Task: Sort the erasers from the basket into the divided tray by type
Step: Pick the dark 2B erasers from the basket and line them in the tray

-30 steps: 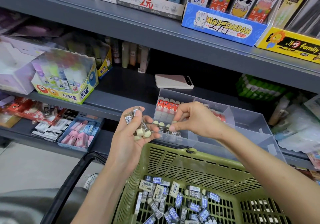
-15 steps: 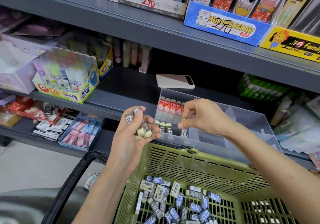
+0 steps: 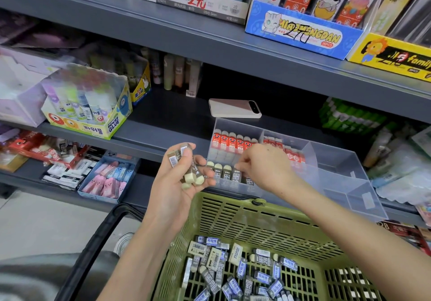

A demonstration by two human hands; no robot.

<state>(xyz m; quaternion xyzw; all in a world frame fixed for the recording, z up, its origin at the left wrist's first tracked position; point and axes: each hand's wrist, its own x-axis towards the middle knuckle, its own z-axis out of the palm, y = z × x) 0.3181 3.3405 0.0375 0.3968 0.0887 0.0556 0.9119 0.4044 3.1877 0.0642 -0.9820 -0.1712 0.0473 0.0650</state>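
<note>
Green basket [image 3: 235,219], one; clear tray [image 3: 338,163], one

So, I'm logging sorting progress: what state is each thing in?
Left hand: grips a bunch of brown-sleeved erasers.
Right hand: fingertips at the brown row; grip unclear.
Divided tray: red row, brown row standing inside.
Basket: holds many loose erasers.
Phone: lying flat on shelf.

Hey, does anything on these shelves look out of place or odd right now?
Only the phone: it lies flat on the shelf behind the clear tray, and does not look like shop stock. The erasers in the tray stand in tidy rows.
</note>
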